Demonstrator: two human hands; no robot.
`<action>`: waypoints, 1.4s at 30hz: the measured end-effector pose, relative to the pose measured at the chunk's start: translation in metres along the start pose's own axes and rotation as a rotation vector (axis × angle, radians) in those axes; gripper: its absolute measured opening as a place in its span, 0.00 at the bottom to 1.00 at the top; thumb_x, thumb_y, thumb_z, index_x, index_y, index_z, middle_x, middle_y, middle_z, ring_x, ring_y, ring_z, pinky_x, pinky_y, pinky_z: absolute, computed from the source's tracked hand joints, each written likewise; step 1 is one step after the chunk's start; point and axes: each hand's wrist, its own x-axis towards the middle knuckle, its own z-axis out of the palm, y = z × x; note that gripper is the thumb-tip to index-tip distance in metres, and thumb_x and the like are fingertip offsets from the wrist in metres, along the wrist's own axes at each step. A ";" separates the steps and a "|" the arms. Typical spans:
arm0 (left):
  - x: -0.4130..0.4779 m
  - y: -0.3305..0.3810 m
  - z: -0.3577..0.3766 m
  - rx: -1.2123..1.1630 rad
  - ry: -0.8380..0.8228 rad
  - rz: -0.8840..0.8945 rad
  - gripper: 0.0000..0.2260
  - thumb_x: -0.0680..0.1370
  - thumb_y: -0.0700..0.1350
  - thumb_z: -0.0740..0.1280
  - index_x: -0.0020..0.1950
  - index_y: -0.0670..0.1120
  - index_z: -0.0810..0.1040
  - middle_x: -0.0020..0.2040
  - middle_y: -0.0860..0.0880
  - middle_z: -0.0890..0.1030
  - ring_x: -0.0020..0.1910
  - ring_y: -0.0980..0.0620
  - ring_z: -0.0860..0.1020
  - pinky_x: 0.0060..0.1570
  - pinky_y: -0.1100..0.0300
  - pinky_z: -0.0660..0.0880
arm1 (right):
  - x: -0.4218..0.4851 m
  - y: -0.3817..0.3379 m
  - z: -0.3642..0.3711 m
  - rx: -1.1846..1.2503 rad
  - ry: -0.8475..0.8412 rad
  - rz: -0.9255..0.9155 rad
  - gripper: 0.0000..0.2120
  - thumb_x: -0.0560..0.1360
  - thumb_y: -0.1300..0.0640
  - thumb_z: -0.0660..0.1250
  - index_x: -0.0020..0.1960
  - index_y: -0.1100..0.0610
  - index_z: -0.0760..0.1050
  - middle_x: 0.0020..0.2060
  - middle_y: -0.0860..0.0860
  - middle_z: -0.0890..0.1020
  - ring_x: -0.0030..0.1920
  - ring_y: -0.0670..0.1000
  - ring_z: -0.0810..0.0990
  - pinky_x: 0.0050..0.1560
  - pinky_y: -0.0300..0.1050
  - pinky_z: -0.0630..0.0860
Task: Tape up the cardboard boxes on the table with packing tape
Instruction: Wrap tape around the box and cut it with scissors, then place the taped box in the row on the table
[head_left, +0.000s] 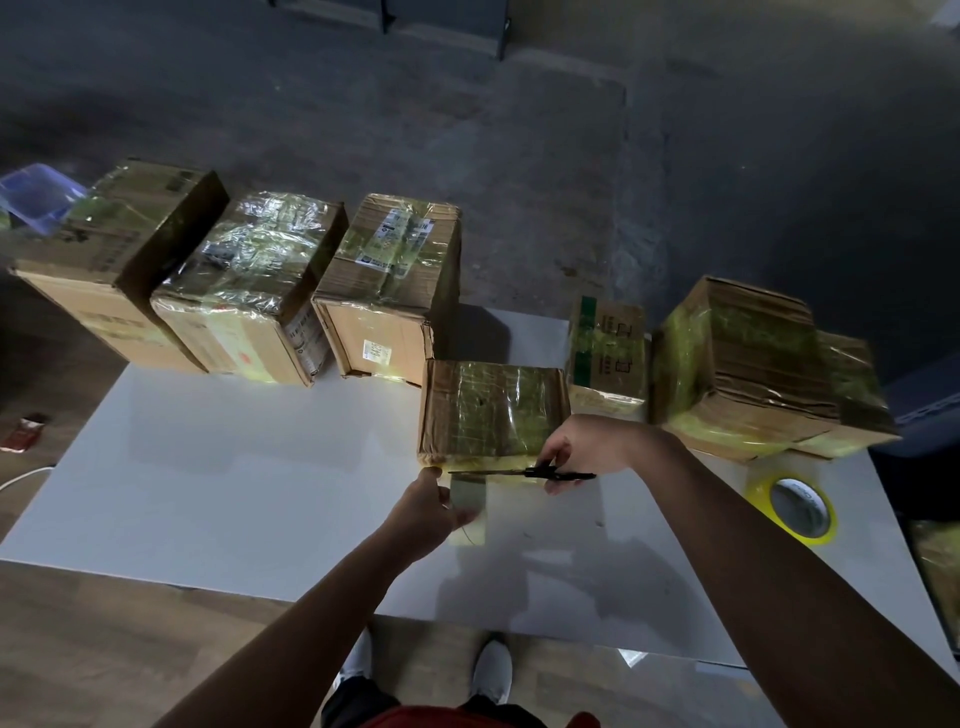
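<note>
Head view suggests the work is nearly done: the brown cardboard boxes (249, 286) along the far edge of the white table (234, 467) all gleam with clear tape. Nearest, the small flat cardboard box (493, 410), glossy and wrinkled, seems to be getting a final piece: the left hand (426, 512) pinches a clear tape strip (469, 500) while the right hand (576, 452) grips black scissors (519, 473) across it.
</note>
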 end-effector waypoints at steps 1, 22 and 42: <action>0.000 0.001 0.000 0.002 0.000 0.001 0.28 0.73 0.39 0.74 0.69 0.41 0.64 0.53 0.44 0.79 0.52 0.46 0.79 0.55 0.51 0.78 | 0.000 0.001 0.000 0.001 -0.001 0.002 0.12 0.67 0.48 0.77 0.49 0.48 0.83 0.38 0.50 0.85 0.33 0.41 0.78 0.35 0.31 0.73; 0.000 0.002 0.023 0.035 -0.053 -0.048 0.13 0.77 0.43 0.67 0.60 0.40 0.73 0.48 0.47 0.78 0.43 0.53 0.76 0.39 0.63 0.72 | -0.038 0.025 0.036 -0.022 0.078 0.093 0.19 0.66 0.38 0.75 0.53 0.45 0.79 0.46 0.43 0.81 0.47 0.45 0.79 0.47 0.42 0.75; 0.014 0.010 0.086 0.242 -0.148 -0.012 0.10 0.73 0.46 0.73 0.45 0.40 0.78 0.38 0.47 0.76 0.36 0.53 0.72 0.35 0.61 0.67 | -0.077 0.114 0.114 0.458 0.197 0.232 0.17 0.65 0.42 0.75 0.51 0.47 0.80 0.43 0.48 0.84 0.36 0.42 0.78 0.36 0.36 0.72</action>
